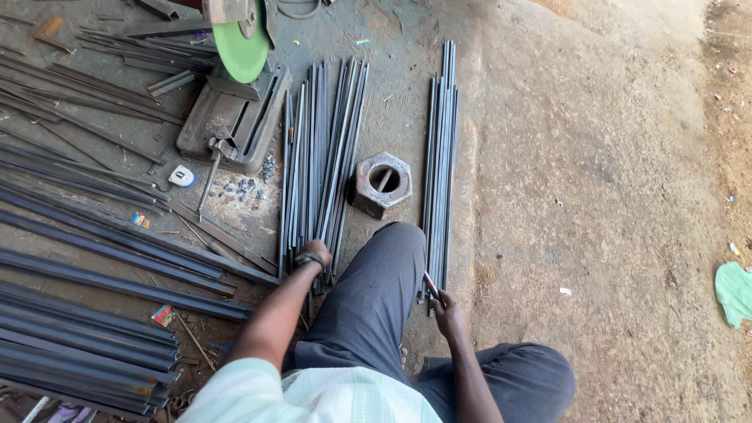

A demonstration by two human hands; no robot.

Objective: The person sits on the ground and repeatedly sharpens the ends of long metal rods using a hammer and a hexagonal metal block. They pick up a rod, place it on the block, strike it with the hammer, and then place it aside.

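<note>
Two bundles of cut steel rods lie on the ground. The left hand (313, 255) rests on the near end of the wide bundle (319, 157), fingers curled over the rod ends. The right hand (448, 312) pinches one rod at the near end of the narrow bundle (439, 164). One hexagonal steel block (381, 184) sits between the bundles, near both. One cut-off saw (233, 110) with one green disc (241, 48) stands left of the wide bundle. Long flat bars (94, 298) crowd the left edge. Open bare ground (595, 172) extends right. One green scrap (735, 291) lies at the right edge.
</note>
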